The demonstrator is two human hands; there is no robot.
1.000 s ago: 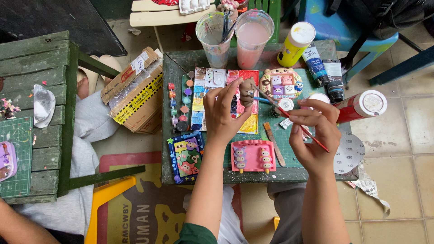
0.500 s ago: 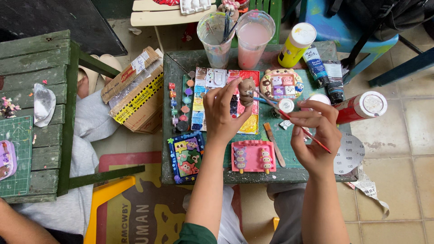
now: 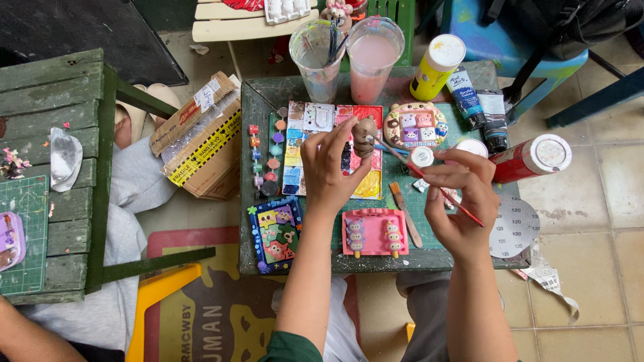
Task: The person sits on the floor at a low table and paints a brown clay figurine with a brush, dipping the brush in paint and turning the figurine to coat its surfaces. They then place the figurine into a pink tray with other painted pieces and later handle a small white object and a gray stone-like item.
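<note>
1. Hands first: the left hand (image 3: 329, 167) curls around a small brown clay figure (image 3: 364, 135), thumb and fingertips pinching it above the paint palette (image 3: 315, 121).
2. The right hand (image 3: 463, 201) is closed in a pinch on a thin red-handled brush (image 3: 436, 189), whose tip points left toward the figure; I cannot tell whether the bristles touch it.
3. The palette is a flat rectangle of small square wells, smeared with blue, white, red and yellow paint, lying on a dark green, scuffed little table (image 3: 249, 221).
4. Just right of the palette sits a round bear-shaped tile (image 3: 416, 125) with pastel squares in relief.
5. Near the table's front edge lies a pink rectangular tray (image 3: 374, 232) holding two small figures on sticks, and left of it a blue-rimmed tile (image 3: 276, 233) with cartoon faces.
6. Two clear plastic cups stand at the back: one (image 3: 318, 60) with grey water and brushes, the other (image 3: 372, 57) with cloudy pink water.
7. A yellow bottle (image 3: 436, 67) with a white cap stands right of the cups; two paint tubes (image 3: 479, 107) with blue and black labels lie beside it, and a red bottle (image 3: 530, 157) with a white cap lies on its side at the right edge.
8. A cardboard box (image 3: 201, 141) with yellow-and-black striped tape and a white label rests on the floor left of the table.
</note>
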